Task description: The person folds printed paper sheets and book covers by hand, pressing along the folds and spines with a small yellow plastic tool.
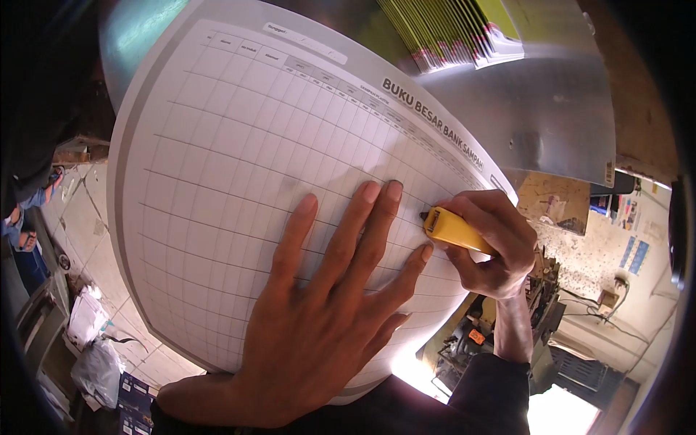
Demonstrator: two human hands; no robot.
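Observation:
A large printed ledger sheet (217, 167), headed "BUKU BESAR BANK SAMPAH" and ruled in a grid, fills the middle of the view. My left hand (319, 326) lies flat on its lower half, fingers stretched out and slightly spread, holding nothing. To its right, my right hand (500, 246) is closed round a yellow hand tool (457, 230). The tool has a slotted end and a small dark tip that points left, at the sheet's surface. Its exact kind is unclear, since my fingers cover its rear part. Whether the tip touches the paper, I cannot tell.
A stack of green-edged booklets (453, 32) rests on a shiny metal surface (536, 101) beyond the sheet. Dark machinery (540, 304) stands at the right. At the lower left are a plastic bag (99, 373) and a tiled floor (87, 217). Another person's feet (27, 239) show at the left.

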